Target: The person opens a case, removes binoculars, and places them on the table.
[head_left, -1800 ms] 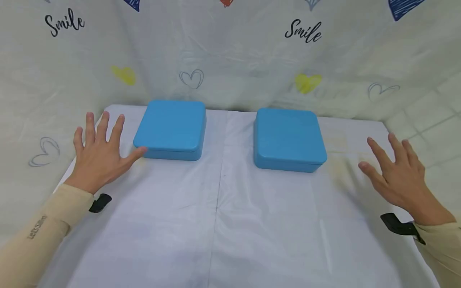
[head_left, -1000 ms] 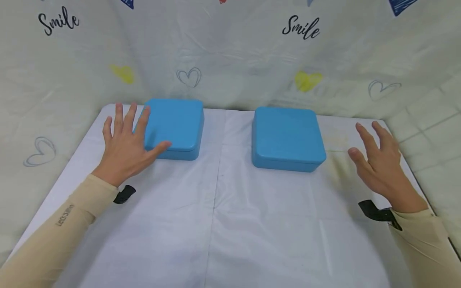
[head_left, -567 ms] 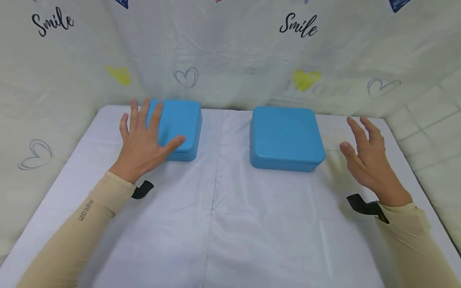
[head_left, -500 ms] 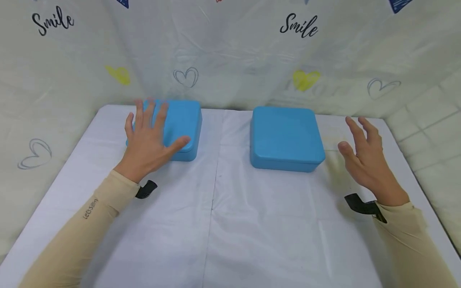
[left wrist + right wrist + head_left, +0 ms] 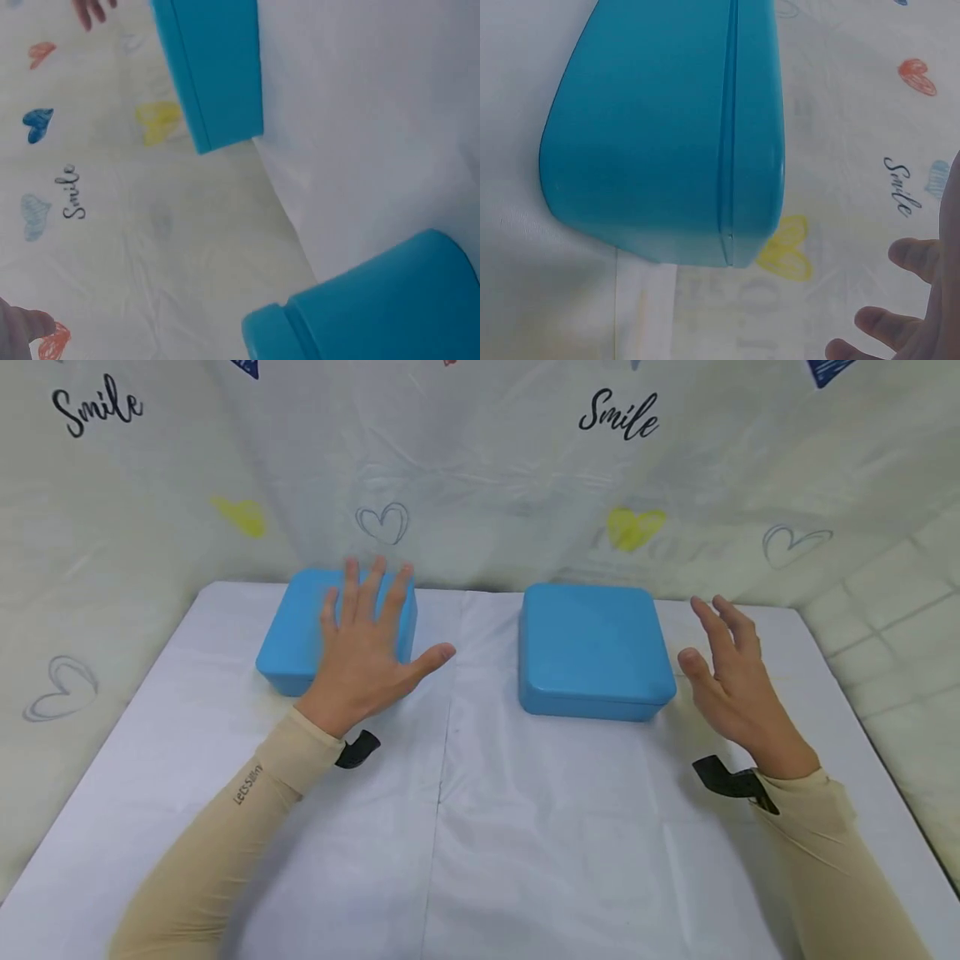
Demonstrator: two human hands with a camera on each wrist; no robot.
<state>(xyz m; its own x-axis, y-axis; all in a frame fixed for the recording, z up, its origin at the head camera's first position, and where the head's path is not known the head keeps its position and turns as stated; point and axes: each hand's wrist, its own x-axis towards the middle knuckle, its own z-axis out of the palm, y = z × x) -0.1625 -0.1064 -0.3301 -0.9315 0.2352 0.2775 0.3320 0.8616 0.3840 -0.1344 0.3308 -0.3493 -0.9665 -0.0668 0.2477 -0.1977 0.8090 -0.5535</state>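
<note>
Two blue lidded boxes with rounded corners lie on the white-covered table. Over the left box (image 5: 296, 631) hovers my left hand (image 5: 363, 660), fingers spread and thumb pointing right; it hides part of the lid. Whether it touches the lid is hard to tell, but it grips nothing. Just right of the right box (image 5: 596, 647), my right hand (image 5: 735, 685) is held in the air with fingers extended and holds nothing. A lid seam shows along the box side (image 5: 660, 135) in the right wrist view, with fingertips (image 5: 889, 326) apart from it.
A white cloth (image 5: 525, 860) covers the table. Behind it hangs a pale curtain (image 5: 480, 460) printed with hearts and "Smile". A gap of bare cloth separates the two boxes. Black straps (image 5: 358, 749) sit at both wrists.
My left hand has moved right, from beside the left box to over its right part. My right hand has moved left, closer to the right box. Both boxes stay put.
</note>
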